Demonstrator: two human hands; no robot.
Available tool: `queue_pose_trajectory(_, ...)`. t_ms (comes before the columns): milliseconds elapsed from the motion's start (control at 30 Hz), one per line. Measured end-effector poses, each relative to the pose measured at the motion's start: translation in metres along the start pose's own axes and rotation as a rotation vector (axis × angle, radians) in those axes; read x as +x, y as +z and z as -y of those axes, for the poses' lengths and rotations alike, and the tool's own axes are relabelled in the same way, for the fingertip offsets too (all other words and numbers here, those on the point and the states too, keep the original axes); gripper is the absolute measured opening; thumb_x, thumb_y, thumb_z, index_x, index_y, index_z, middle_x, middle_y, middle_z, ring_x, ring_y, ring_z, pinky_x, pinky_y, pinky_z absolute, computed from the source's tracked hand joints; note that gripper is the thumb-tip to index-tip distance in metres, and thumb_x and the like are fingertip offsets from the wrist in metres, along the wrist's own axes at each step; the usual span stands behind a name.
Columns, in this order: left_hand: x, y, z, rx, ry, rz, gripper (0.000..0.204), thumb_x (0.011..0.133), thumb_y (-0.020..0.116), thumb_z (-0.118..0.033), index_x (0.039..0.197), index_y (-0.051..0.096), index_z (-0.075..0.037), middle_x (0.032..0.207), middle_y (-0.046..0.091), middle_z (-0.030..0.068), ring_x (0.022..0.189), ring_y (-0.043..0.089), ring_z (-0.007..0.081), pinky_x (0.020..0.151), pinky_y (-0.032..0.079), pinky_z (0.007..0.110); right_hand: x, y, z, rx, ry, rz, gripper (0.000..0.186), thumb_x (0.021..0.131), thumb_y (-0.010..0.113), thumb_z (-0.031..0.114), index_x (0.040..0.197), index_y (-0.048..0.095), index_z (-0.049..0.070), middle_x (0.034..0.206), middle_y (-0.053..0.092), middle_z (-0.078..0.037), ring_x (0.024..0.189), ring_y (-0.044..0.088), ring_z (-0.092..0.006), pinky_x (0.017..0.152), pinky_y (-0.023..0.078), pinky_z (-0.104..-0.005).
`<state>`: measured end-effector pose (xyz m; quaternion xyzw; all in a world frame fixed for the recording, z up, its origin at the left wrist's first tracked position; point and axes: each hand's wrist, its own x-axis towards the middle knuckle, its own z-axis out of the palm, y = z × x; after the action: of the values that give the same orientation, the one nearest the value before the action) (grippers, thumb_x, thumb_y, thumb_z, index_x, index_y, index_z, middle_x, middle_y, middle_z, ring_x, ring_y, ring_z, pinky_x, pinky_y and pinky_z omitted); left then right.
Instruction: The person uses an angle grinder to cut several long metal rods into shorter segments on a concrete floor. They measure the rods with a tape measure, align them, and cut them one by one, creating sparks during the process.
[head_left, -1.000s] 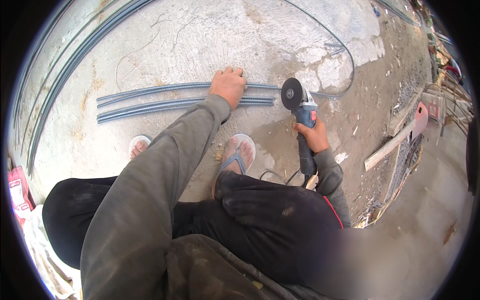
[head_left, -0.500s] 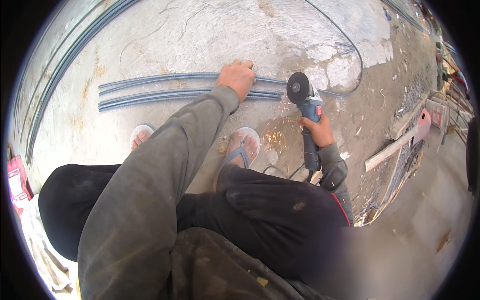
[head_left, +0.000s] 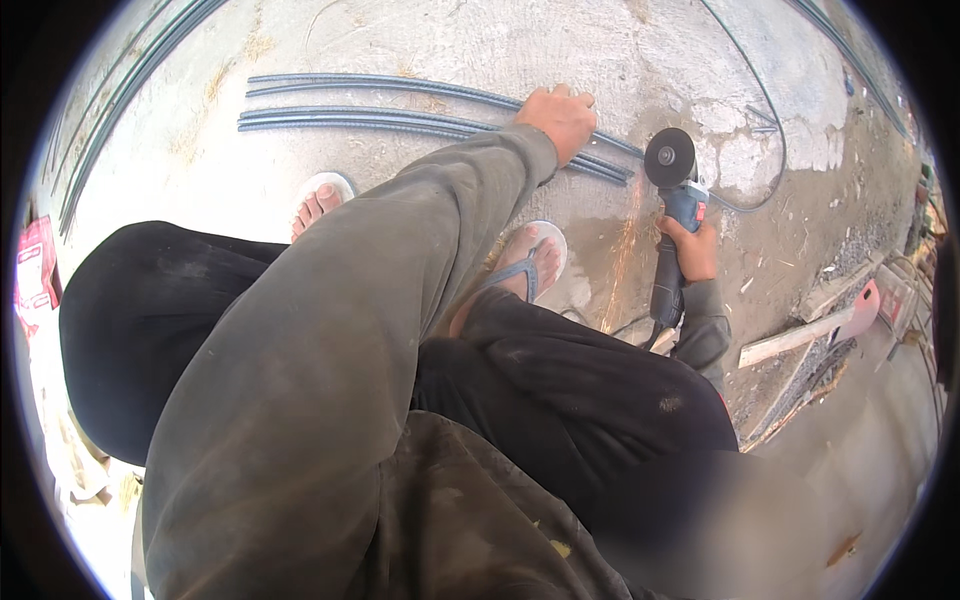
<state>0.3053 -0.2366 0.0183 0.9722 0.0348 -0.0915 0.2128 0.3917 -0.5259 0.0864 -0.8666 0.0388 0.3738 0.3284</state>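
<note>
My left hand [head_left: 562, 120] reaches across and closes over the upper pair of steel rebars [head_left: 375, 86] on the concrete. Its fingertips are partly hidden behind the knuckles. A second bundle of rebars [head_left: 350, 118] lies just nearer to me, passing under my wrist. My right hand [head_left: 690, 250] grips the body of a blue and black angle grinder [head_left: 684, 207]. Its dark cutting disc [head_left: 669, 157] is at the right end of the upper rebars. Orange sparks [head_left: 625, 255] stream from there toward me, right of my sandalled foot [head_left: 532, 262].
Long rebars [head_left: 135, 85] curve along the far left, and more [head_left: 850, 60] lie far right. Short cut pieces [head_left: 762, 120] lie beyond the grinder, inside a thin curved rod [head_left: 768, 90]. A wooden plank [head_left: 795, 338] and a pink-bladed tool [head_left: 860, 310] are at right.
The view has shifted, so the rebars and grinder appear farther right and higher. The sparks now form a longer, denser stream. Both hands keep their hold.
</note>
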Motion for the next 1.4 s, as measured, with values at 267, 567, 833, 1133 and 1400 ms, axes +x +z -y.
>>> queue_pose_trajectory(267, -0.001, -0.007, -0.006, 0.044, -0.004, 0.007, 0.011, 0.087, 0.068, -0.011, 0.087, 0.079, -0.013, 0.109, 0.066, 0.0004, 0.106, 0.065, 0.0243, 0.086, 0.056, 0.038, -0.003, 0.003, 0.002, 0.001, -0.001, -0.033, 0.031, 0.079, 0.079, 0.019, 0.097, 0.070, -0.004, 0.080, 0.069, -0.008, 0.063, 0.065, -0.0165, 0.056, 0.051, -0.0335)
queue_pose_trajectory(567, 0.000, -0.012, -0.005, 0.039, 0.001, 0.053, 0.010, 0.088, 0.068, -0.010, 0.089, 0.078, -0.011, 0.112, 0.066, 0.0014, 0.106, 0.065, 0.0246, 0.086, 0.056, 0.038, -0.005, 0.000, -0.008, 0.003, 0.004, -0.005, 0.030, 0.079, 0.079, 0.020, 0.095, 0.070, -0.004, 0.076, 0.068, -0.008, 0.062, 0.065, -0.0169, 0.058, 0.051, -0.0332)
queue_pose_trajectory(833, -0.003, -0.016, -0.005, 0.055, -0.011, 0.069, 0.011, 0.088, 0.068, -0.009, 0.093, 0.077, -0.008, 0.114, 0.066, 0.0024, 0.107, 0.065, 0.0247, 0.087, 0.056, 0.039, -0.010, 0.003, -0.009, -0.042, 0.003, 0.007, 0.031, 0.078, 0.079, 0.020, 0.095, 0.070, -0.004, 0.075, 0.068, -0.009, 0.060, 0.066, -0.0180, 0.055, 0.051, -0.0336)
queue_pose_trajectory(1133, -0.003, -0.016, -0.007, 0.065, 0.003, 0.047, 0.011, 0.088, 0.067, -0.010, 0.093, 0.077, -0.009, 0.111, 0.067, 0.0016, 0.107, 0.066, 0.0239, 0.089, 0.053, 0.039, 0.001, 0.001, -0.006, -0.053, -0.026, -0.011, 0.029, 0.080, 0.079, 0.024, 0.091, 0.068, -0.001, 0.074, 0.067, -0.008, 0.057, 0.066, -0.0184, 0.053, 0.052, -0.0332)
queue_pose_trajectory(1400, -0.004, -0.015, -0.007, 0.089, 0.009, 0.034, 0.010, 0.088, 0.067, -0.010, 0.092, 0.077, -0.010, 0.110, 0.068, 0.0009, 0.106, 0.066, 0.0232, 0.089, 0.051, 0.039, -0.001, 0.004, 0.000, -0.009, -0.004, -0.020, 0.028, 0.079, 0.077, 0.017, 0.096, 0.071, -0.005, 0.080, 0.070, -0.009, 0.062, 0.066, -0.0175, 0.057, 0.053, -0.0334)
